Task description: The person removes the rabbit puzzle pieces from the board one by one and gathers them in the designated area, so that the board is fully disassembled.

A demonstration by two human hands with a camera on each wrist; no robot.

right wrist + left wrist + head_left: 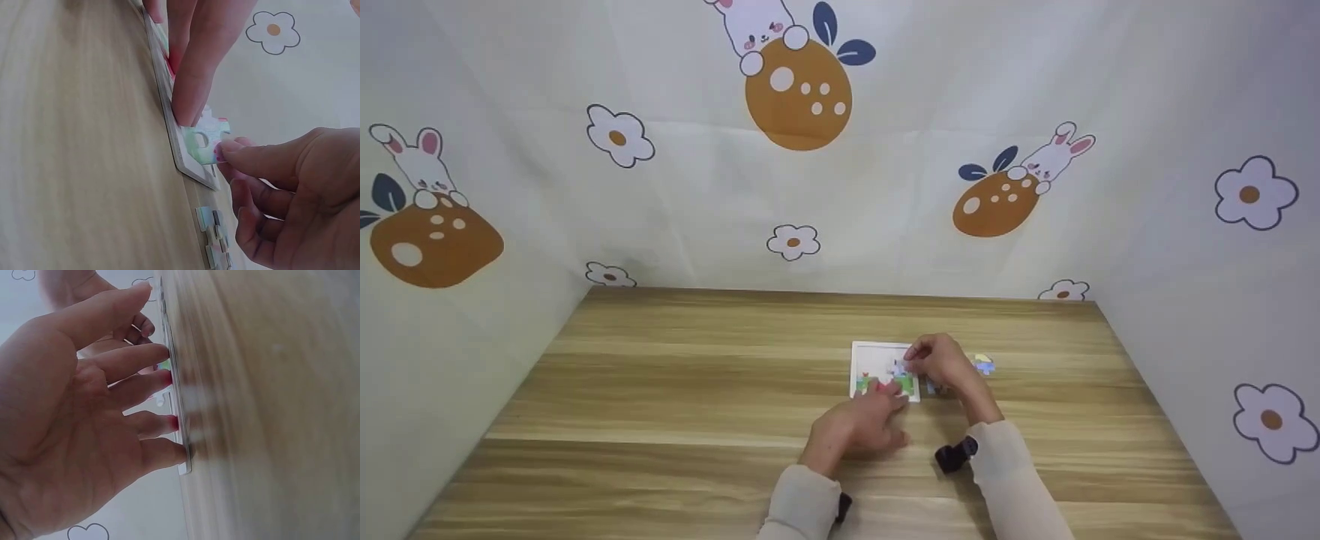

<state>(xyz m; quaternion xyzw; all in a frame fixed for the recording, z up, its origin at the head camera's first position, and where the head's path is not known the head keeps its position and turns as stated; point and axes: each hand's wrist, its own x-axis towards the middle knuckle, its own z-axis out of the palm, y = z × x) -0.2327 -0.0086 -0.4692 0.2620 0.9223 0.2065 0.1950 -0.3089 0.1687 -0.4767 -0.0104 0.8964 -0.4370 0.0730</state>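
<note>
A white-rimmed jigsaw puzzle tray lies on the table, with colourful pieces along its near side. My left hand rests on its near edge; in the left wrist view the outstretched fingers press down there. At the tray's right side, my right hand pinches a puzzle piece between thumb and index finger. In the right wrist view this pale green and white piece stands tilted above the corner of the tray. Whether it touches its neighbours cannot be made out.
Loose puzzle pieces lie on the wooden table to the right of the tray, partly hidden by my right hand. A patterned cloth with rabbits and flowers stands around the table's back and sides.
</note>
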